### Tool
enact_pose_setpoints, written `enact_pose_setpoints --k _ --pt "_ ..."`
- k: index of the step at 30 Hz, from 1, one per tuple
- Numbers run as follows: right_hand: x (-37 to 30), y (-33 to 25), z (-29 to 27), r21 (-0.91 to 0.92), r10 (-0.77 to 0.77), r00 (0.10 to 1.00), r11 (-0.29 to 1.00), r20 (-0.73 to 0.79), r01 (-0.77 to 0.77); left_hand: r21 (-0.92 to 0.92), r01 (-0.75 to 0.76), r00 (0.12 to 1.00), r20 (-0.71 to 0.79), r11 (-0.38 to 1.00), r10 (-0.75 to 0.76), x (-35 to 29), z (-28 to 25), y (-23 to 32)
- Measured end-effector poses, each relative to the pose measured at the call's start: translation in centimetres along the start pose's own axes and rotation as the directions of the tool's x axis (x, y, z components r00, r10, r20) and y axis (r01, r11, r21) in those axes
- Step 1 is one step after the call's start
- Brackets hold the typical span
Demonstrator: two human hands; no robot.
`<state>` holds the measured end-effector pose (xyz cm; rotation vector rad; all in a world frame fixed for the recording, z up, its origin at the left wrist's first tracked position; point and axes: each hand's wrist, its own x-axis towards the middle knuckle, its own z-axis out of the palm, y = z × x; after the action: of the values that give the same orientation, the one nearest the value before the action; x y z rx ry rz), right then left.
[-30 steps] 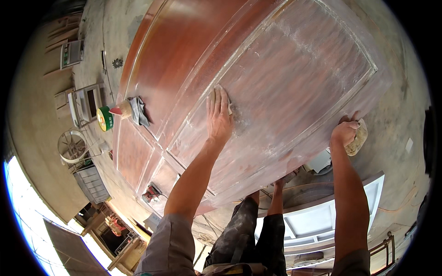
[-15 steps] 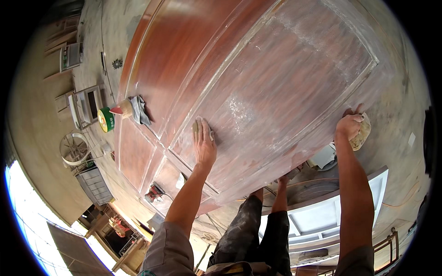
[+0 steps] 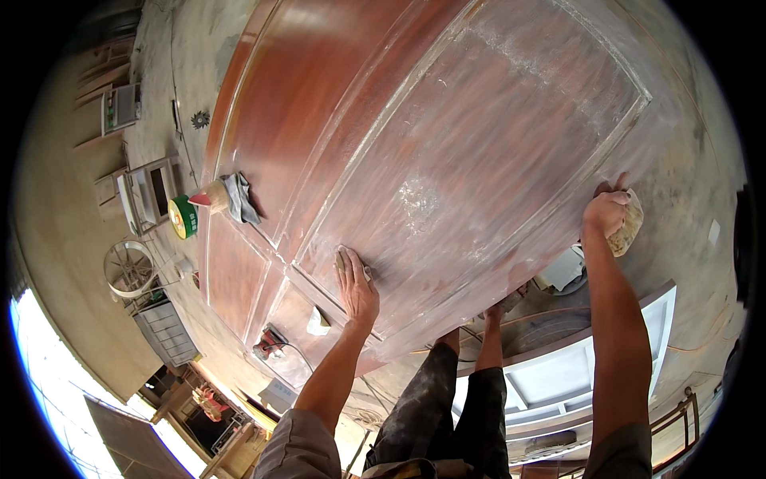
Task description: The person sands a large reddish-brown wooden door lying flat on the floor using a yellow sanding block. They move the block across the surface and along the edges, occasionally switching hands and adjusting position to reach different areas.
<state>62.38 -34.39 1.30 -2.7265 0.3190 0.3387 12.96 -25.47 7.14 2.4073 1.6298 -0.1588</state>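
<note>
A large reddish-brown wooden door panel [image 3: 479, 160] lies before me, its right part covered with pale dust. My left hand [image 3: 357, 291] is pressed on its lower middle, near a moulded edge, with the fingers closed over a small brownish pad, mostly hidden beneath them. At the panel's right edge my right hand [image 3: 606, 214] is closed on a tan, fuzzy-looking flat pad [image 3: 629, 227], held just past the edge; its exact kind is unclear. Left of my left hand lie a white folded sheet [image 3: 317, 322] and a red corded power tool [image 3: 270, 342].
A grey cloth [image 3: 239, 199] rests on the panel's left part, beside a green can [image 3: 183, 216] off its edge. A white panelled frame [image 3: 550, 383] lies behind my legs. A spoked wheel [image 3: 129, 269] stands at far left. A cord trails from the power tool.
My left hand has slid nearer to me along the panel with the pad. The right hand stays at the edge, almost unmoved. The view has shifted slightly.
</note>
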Motion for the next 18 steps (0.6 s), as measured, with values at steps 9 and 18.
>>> enact_pose_setpoints --k 9,18 --pt "3.9 3.3 3.9 -0.184 -0.119 0.993 0.976 -0.026 0.112 -0.245 -0.277 0.961 -0.075 0.929 0.266 9.1 -1.0 12.5" --pt "2.2 3.0 -1.3 0.28 -0.473 0.881 0.848 0.011 0.451 -0.424 0.21 0.976 0.149 0.881 -0.161 -14.1 -4.6 0.3"
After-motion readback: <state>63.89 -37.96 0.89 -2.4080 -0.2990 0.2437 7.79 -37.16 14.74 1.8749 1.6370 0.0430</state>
